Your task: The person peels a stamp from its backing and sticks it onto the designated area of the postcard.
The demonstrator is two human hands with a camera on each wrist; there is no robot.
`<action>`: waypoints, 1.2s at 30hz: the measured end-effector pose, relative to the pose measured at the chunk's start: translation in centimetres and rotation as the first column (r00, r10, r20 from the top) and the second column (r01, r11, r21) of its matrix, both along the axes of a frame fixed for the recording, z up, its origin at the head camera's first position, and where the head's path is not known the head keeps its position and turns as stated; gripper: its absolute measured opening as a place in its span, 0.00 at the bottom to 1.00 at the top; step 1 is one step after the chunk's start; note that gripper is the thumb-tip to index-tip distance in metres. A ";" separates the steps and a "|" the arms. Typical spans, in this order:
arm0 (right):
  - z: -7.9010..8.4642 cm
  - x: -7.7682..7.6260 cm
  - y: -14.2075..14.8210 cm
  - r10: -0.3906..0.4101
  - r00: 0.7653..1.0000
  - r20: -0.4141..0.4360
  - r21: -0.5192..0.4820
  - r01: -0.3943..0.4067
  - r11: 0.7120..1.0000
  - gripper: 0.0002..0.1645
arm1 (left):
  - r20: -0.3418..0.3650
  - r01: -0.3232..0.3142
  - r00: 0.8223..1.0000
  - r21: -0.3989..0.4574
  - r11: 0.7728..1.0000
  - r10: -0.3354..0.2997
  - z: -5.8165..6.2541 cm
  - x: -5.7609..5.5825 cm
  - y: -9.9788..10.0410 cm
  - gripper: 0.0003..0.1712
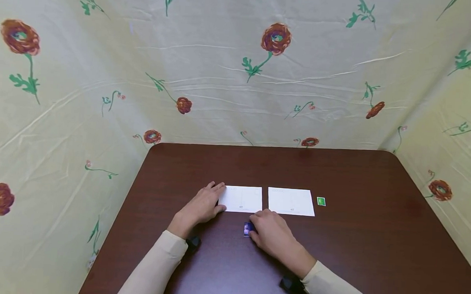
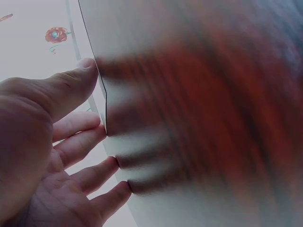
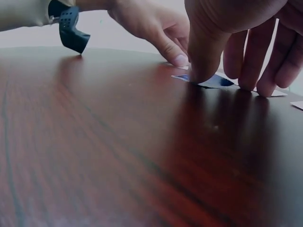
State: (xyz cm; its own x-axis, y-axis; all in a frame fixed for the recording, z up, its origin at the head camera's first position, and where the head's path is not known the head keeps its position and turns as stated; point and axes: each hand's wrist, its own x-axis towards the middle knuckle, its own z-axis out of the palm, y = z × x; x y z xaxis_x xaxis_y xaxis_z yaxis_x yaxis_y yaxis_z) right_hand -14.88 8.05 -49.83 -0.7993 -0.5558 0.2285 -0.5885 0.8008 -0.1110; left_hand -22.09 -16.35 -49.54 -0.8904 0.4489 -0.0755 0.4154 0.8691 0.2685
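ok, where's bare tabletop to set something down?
Bare table: right of the green piece, behind both white cards, and the near middle between the forearms. Crowded: left hand at the left card, right hand over the blue piece.

In the head view, lower middle, the right hand (image 1: 272,235) is hiding the right part of the small purple card (image 1: 247,229). The left hand (image 1: 202,203) is covering a bit of the left white card (image 1: 241,199), and the print there and on the right white card (image 1: 291,202) is coming out way too tiny to read. The green card's (image 1: 321,201) design is looking too small too. Both sleeves (image 1: 151,267) are running off the bottom. In the left wrist view, the table (image 2: 213,118) is smearing into blur at right; in the right wrist view, the right hand is getting cut off upper right.
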 end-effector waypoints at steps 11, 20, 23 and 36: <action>0.2 0.1 -0.2 -0.020 1.000 0.012 0.010 0.020 1.000 0.14 | 0.020 -0.022 1.000 0.011 1.000 0.022 0.1 0.3 0.1 0.39; 0.2 0.0 -0.3 -0.022 1.000 -0.009 -0.013 0.021 1.000 0.08 | 0.010 -0.014 1.000 0.014 1.000 0.014 0.1 0.3 0.1 0.39; 0.1 0.0 -0.3 -0.016 1.000 -0.015 -0.030 0.016 0.999 0.07 | 0.010 -0.014 1.000 0.018 1.000 0.014 0.1 0.3 0.1 0.39; 1.1 -0.3 -0.2 0.007 1.000 -0.017 -0.124 -0.009 0.992 0.11 | 0.013 -0.016 1.000 0.012 1.000 0.016 0.0 0.2 0.1 0.39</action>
